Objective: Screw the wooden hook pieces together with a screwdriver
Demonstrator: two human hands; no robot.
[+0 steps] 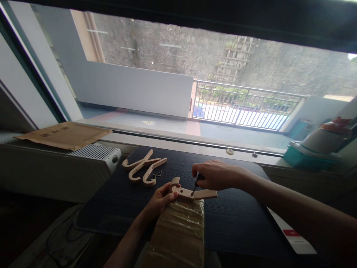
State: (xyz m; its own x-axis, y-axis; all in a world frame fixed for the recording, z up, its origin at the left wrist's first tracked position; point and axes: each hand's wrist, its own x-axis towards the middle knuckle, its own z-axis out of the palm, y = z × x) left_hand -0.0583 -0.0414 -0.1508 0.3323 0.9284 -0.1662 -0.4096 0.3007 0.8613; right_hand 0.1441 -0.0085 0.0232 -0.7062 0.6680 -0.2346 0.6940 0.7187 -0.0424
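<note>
A J-shaped wooden hook (192,192) lies across the top of a tape-covered cardboard box (181,234) on the dark table (237,223). My left hand (158,203) grips the hook's curved end, fingers closed on it. My right hand (213,174) is closed around a small dark-handled screwdriver (196,183), its tip pressed down on the middle of the hook. Three more wooden hooks (143,169) lie side by side farther back on the table, with a few small dark screws (157,174) next to them.
A white radiator (64,167) with a brown padded envelope (65,134) on top stands at the left. On the window sill are a small round object (230,151) and, at the right, a teal and white appliance (315,149). A white leaflet (292,234) lies at the table's right.
</note>
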